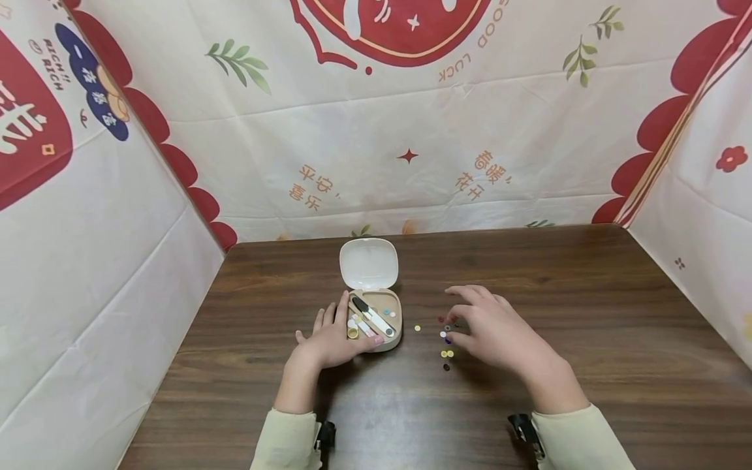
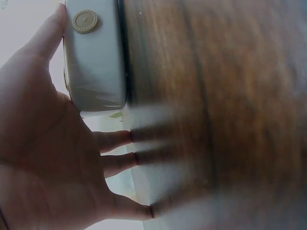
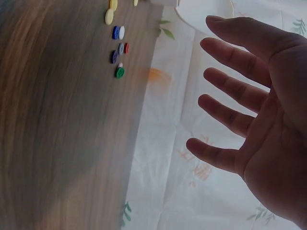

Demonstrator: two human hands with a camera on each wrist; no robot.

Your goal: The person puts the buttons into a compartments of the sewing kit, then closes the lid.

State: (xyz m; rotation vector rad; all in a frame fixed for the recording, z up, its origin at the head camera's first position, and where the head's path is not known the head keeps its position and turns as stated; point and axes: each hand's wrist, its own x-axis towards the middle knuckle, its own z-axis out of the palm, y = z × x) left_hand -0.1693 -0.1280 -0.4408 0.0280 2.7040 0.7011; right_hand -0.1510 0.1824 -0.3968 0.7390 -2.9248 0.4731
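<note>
A small beige case (image 1: 400, 333) with its white lid (image 1: 369, 263) raised stands on the table. Inside lie a slim black-and-white tool (image 1: 373, 316), a gold ring-like piece (image 1: 352, 333) and a few small buttons (image 1: 390, 313). My left hand (image 1: 330, 341) rests against the case's near left corner, thumb along the front, index finger along the left side, other fingers spread. A round gold stud (image 2: 85, 21) shows on the case's front in the left wrist view. My right hand (image 1: 496, 331) hovers with loosely bent fingers over several loose buttons (image 3: 119, 72), holding nothing visible.
A lone pale yellow button (image 1: 418, 328) lies between the case and the other buttons. Two yellow buttons (image 1: 447, 354) and a dark one (image 1: 446, 367) are nearer me. Printed cloth (image 1: 376, 143) hangs behind the brown wooden table (image 1: 558, 281) and at both sides.
</note>
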